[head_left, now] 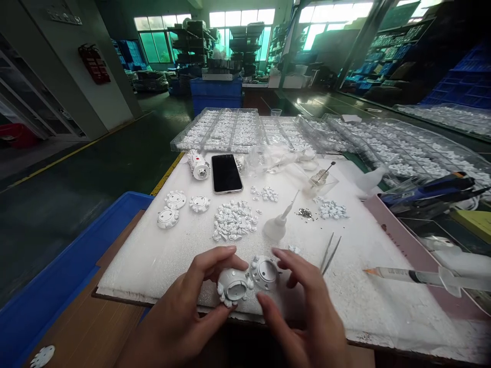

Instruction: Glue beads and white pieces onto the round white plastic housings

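My left hand (205,291) grips a round white plastic part (233,286) with knobs along its edge, near the front of the foam board. Just right of it, a second round white part (265,272) with a ring-shaped recess lies on the board. Around that second part my right hand (299,291) is spread, thumb and fingers apart, with nothing held between them. Ahead of the hands are a pile of small white pieces (235,221) and a squeeze bottle (276,225) with a thin nozzle. Tweezers (330,253) lie beyond my right hand.
Three round white parts (168,217) lie at the left, near a white cylinder (198,166) and a phone (227,174). A syringe (414,276) rests at the right beside a pink tray (387,225). Clear trays of white pieces (226,128) stand at the back.
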A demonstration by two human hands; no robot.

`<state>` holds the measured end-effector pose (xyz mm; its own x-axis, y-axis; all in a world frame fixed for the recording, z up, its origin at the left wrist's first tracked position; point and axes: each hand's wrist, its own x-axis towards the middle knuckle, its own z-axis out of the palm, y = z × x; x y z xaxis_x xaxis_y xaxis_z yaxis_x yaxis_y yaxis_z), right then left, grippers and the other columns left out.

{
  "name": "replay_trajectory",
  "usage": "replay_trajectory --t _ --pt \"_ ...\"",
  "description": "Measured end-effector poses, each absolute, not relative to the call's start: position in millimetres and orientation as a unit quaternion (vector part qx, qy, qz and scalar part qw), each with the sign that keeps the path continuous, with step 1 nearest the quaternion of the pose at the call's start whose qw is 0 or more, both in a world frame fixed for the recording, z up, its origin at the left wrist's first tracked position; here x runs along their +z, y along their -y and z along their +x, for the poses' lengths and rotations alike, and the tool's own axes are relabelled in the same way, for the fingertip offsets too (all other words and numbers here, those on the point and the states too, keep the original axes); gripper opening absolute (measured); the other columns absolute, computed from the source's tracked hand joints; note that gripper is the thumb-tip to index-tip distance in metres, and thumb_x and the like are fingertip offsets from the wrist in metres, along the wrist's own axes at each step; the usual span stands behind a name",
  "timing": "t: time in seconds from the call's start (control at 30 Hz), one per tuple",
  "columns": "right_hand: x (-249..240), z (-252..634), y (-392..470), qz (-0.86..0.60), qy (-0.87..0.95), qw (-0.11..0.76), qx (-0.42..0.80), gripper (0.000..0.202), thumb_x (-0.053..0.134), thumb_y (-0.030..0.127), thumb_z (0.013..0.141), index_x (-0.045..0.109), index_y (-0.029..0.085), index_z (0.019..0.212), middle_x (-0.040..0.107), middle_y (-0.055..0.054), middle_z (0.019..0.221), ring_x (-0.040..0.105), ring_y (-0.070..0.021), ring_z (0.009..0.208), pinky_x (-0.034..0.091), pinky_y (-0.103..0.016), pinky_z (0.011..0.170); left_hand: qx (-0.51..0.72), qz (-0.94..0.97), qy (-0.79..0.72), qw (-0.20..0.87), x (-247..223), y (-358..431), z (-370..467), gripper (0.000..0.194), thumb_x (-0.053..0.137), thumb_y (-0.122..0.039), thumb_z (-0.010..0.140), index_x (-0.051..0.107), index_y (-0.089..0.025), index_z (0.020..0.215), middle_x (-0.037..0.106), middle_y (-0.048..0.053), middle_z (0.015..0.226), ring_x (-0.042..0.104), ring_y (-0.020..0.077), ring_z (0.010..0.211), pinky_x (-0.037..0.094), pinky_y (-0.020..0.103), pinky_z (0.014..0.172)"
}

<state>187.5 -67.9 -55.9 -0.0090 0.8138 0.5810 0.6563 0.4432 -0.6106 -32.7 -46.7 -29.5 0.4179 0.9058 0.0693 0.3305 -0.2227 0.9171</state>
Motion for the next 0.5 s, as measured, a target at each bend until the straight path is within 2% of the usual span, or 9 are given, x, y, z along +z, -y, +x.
replay_trajectory --t 0.1,0.27,0.5 --pt "-48.1 178.6 57.1 -0.450 0.773 0.434 0.111 0.051 0.064 0.025 0.091 0.047 0.021 0.138 0.061 -0.009 0.119 0.058 -0.0226 0.109 0.052 -0.034 0.092 0.326 0.721 -0.409 0.456 -28.1 50.5 -30.1 0.083 0.060 0.000 0.088 0.026 -0.054 0.140 0.060 -0.009 0.134 0.055 0.0119 0.129 0.043 0.021 0.109" --pt "-37.3 183.5 57.1 -0.434 0.738 0.435 0.279 0.035 0.056 0.025 0.096 0.053 0.033 0.130 0.061 -0.001 0.102 0.063 -0.0116 0.091 0.053 -0.018 0.076 0.330 0.713 -0.403 0.470 -30.8 54.9 -23.8 0.083 0.063 -0.001 0.086 0.031 -0.055 0.140 0.056 -0.010 0.139 0.053 0.0119 0.132 0.039 0.021 0.113" --pt "-41.2 185.6 60.2 -0.426 0.724 0.455 0.295 0.033 0.055 0.025 0.098 0.054 0.035 0.129 0.060 0.001 0.102 0.062 -0.0097 0.091 0.050 -0.016 0.075 0.335 0.713 -0.396 0.472 -31.0 53.7 -19.0 0.079 0.067 -0.006 0.087 0.035 -0.053 0.141 0.055 -0.008 0.140 0.052 0.0145 0.132 0.040 0.022 0.112"
